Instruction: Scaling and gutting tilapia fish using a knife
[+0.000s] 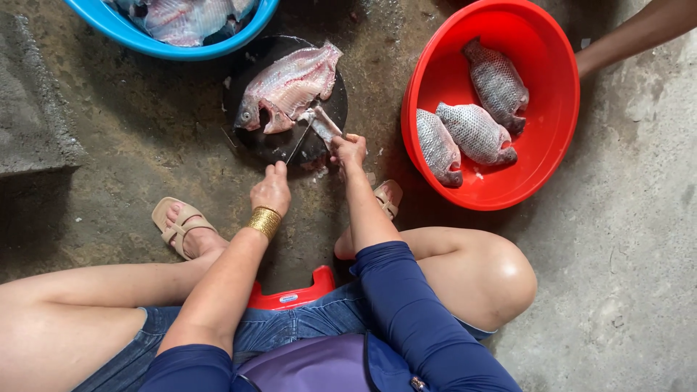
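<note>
A split-open fish (290, 87) lies flesh side up on a round dark cutting board (270, 145) on the wet concrete floor. My left hand (271, 190), with a gold bracelet on its wrist, grips a thin knife (298, 141) whose blade points at the fish's tail end. My right hand (350, 149) pinches the fish's tail (324, 123) at the board's near right edge. Both hands are close together just in front of the board.
A red basin (559, 123) at the right holds three whole scaled fish. A blue basin (156, 45) with more fish stands at the top left. Another person's arm (639, 33) reaches in at the top right. I sit on a low red stool (294, 294), sandalled feet beside the board.
</note>
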